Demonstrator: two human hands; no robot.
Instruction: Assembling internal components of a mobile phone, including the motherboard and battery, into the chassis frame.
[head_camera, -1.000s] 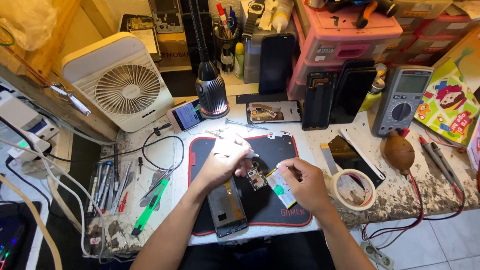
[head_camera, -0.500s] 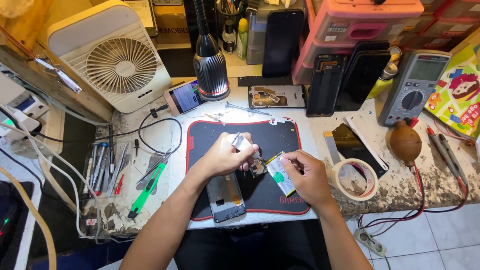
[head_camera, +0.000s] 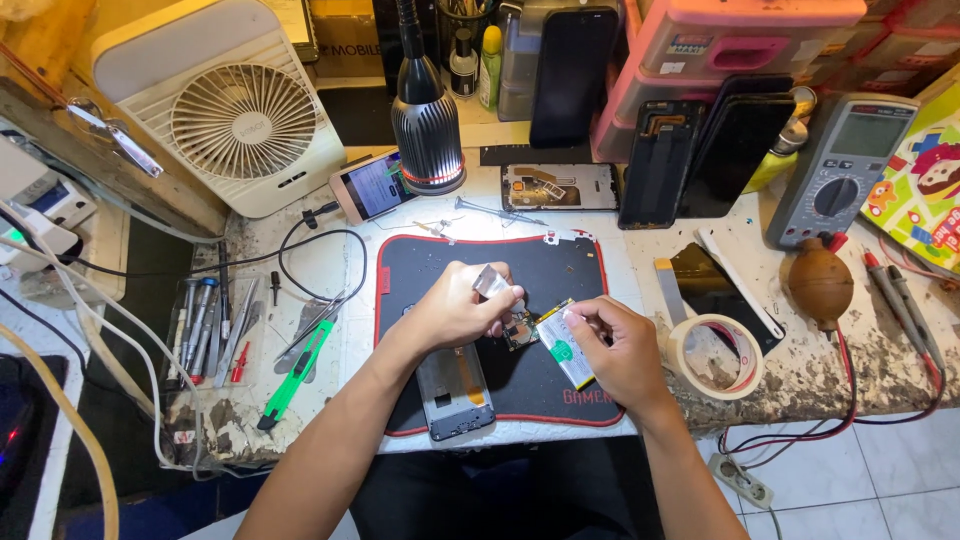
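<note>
The left hand (head_camera: 455, 310) is curled shut around a small shiny silver metal piece (head_camera: 490, 282), pinching it between thumb and fingers. The right hand (head_camera: 615, 345) is also curled, and its fingers pinch the top of a flat phone battery with a white and green label and a yellow edge (head_camera: 566, 345). The battery tilts down from the fingers toward the person. Between the two hands sits a small dark circuit board (head_camera: 521, 330), just under the silver piece and touching the battery's upper corner. All of this is over a black rubber mat with a red border (head_camera: 570, 270) on a worn, chipped table (head_camera: 850, 365). Below the left wrist, an open grey phone frame (head_camera: 455, 390) lies flat on the mat. To the right of the right hand lies a roll of cream tape (head_camera: 715, 357), just off the mat. Near it are a dark phone screen (head_camera: 705, 285) and a brown rubber air blower (head_camera: 820, 283). To the left of the mat lies a green cutter knife (head_camera: 297, 372), next to a row of thin screwdrivers (head_camera: 205, 320). At the back stand a white square fan (head_camera: 235, 115), a black lamp (head_camera: 427, 125) and a grey meter with a dial (head_camera: 845, 170).
</note>
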